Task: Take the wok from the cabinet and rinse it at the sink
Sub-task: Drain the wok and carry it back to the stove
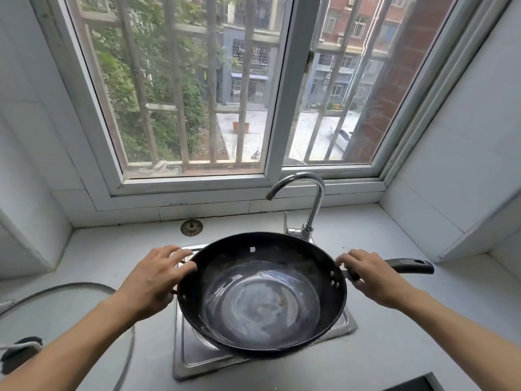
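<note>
Both bare forearms reach forward from the lower corners and come closer together. The left hand (153, 280) lies palm down with its fingers spread and bent, and the fingertips touch the left rim of the wok (262, 294). The right hand (372, 277) is curled around the wok's long handle, close to the rim, knuckles up.
</note>
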A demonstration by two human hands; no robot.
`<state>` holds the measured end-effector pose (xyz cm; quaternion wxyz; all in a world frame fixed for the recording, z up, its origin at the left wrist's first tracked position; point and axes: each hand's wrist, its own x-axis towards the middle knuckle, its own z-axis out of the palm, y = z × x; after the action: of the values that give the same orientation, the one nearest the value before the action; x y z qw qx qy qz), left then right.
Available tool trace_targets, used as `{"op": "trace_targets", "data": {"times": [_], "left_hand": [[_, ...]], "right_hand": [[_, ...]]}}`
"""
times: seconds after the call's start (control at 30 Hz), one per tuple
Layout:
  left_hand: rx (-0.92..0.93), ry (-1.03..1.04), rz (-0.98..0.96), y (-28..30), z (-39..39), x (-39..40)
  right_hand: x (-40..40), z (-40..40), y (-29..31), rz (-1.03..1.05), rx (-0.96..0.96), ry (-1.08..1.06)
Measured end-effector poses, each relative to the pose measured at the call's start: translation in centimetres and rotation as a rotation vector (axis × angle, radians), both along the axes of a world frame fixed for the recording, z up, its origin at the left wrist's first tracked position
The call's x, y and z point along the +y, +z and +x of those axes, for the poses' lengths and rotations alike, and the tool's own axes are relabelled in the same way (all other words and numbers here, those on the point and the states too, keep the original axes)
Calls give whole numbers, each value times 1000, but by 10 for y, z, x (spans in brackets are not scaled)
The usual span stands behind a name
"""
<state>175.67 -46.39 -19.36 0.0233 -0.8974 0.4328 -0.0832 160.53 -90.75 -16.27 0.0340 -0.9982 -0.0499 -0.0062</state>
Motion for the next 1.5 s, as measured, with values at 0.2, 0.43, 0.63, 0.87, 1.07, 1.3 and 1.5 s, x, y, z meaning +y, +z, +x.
{"op": "trace_targets", "data": {"times": [0.2,0.43,0.63,0.87,1.07,1.3,1.5], "left_hand": [[29,-16,11,18,-12,-7],[158,85,198,46,-33,-24],[244,123,356,54,-70,-53],[237,57,403,56,-125,-84],[239,-85,430,67,-140,-127],[190,-356,376,79,-142,-193],[125,-640,277,82,-151,-257]], "right_hand": [[-8,-24,0,29,-57,-34],[-26,-50,-2,55,-198,8],[-54,-98,-11,98,-271,18],[-86,-169,-12,90,-298,-3],[-103,-240,-6,34,-299,-76],[-98,-335,14,-37,-300,-322],[-61,-436,36,-89,-200,-635]]}}
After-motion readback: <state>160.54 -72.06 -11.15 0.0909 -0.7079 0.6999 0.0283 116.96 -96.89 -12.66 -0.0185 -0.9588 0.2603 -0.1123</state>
